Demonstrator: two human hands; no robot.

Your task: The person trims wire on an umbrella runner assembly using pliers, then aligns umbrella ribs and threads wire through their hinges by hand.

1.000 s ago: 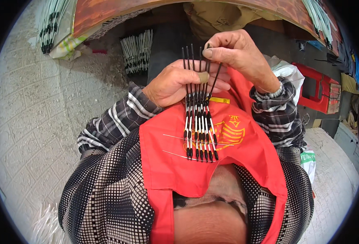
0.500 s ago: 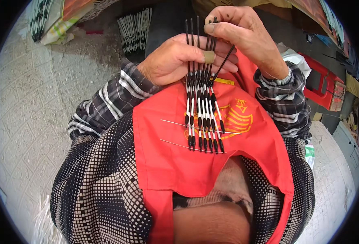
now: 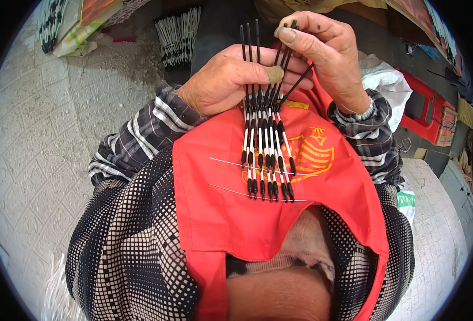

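Several thin black-and-white rods (image 3: 271,139) lie side by side over my red apron (image 3: 201,219), their plain black ends pointing away from me. My left hand (image 3: 220,80) holds the group, its fingers behind the rods and its thumb, with a tan wrap on it, in front. With thumb and forefinger, my right hand (image 3: 322,51) pinches the far tips of a few right-hand rods. One rod slants out to the right, below that hand. Two thin wires, an upper wire (image 3: 226,161) and a lower wire (image 3: 226,187), cross the near ends of the rods.
A bundle of similar rods (image 3: 177,35) is on the ground at the far left. A red plastic stool (image 3: 421,104) and a white plastic bag (image 3: 389,88) are to the right. Pale strands (image 3: 60,294) lie at lower left.
My right hand has shifted slightly right with the pinched rod tips, spreading them from the left ones. The lower wire now sticks out farther to the right past the rods.
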